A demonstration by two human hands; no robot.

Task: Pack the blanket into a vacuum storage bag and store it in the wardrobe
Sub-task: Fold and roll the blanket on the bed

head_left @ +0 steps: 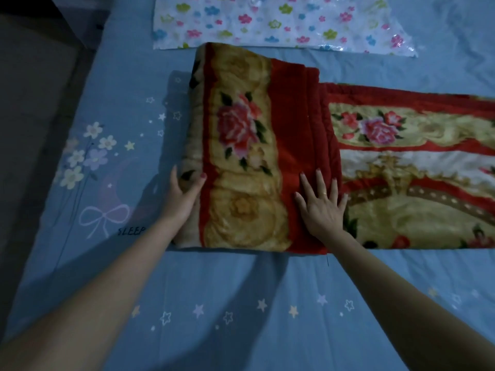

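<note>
Plush floral blanket (249, 145) half-folded on the bed (241, 303), both hands on its thick folded end

The fleece is deep red with gold scrollwork and pink roses — a fat, layered stack on the left, a single flat strip running off to the right, so its long axis lies left-to-right. The left hand (184, 194) cups the stack's rounded left edge, fingers bent round it; the right hand (321, 204) presses flat, fingers spread. Beyond lies the glossy flower-printed vacuum bag (281, 22) — flat on the blue star-patterned sheet

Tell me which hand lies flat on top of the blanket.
The right hand: fingers spread flat on the red floral blanket. The left hand grips its side edge.
</note>
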